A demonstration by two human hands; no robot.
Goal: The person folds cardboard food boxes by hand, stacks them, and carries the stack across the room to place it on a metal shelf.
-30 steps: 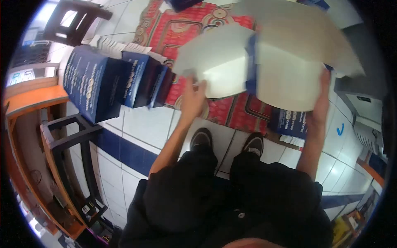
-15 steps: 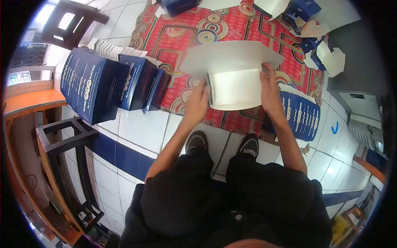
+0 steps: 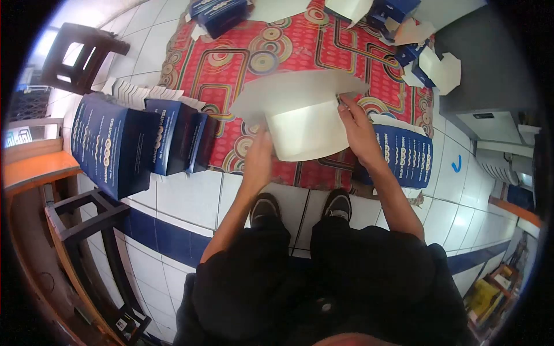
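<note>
A folded carton (image 3: 309, 130) with a white inside is held in front of me above the red patterned mat (image 3: 228, 60). Its wide flap stands up on the far side. My left hand (image 3: 259, 155) presses against its left wall, the fingertips partly hidden by the carton. My right hand (image 3: 360, 130) grips the right wall near the flap, fingers closed round the edge. Stacks of dark blue printed cartons (image 3: 109, 144) stand to the left, and another blue stack (image 3: 404, 151) lies by the mat's right edge.
Opened blue and white boxes (image 3: 430, 66) lie at the upper right, and a blue box (image 3: 222, 16) at the top. A brown stool (image 3: 78, 55) stands upper left. A dark frame (image 3: 86, 213) is at the left, a grey cabinet (image 3: 490, 75) at the right.
The view has shifted, and the carton now appears slightly lower and further left, a little tilted. Both hands remain at its sides.
</note>
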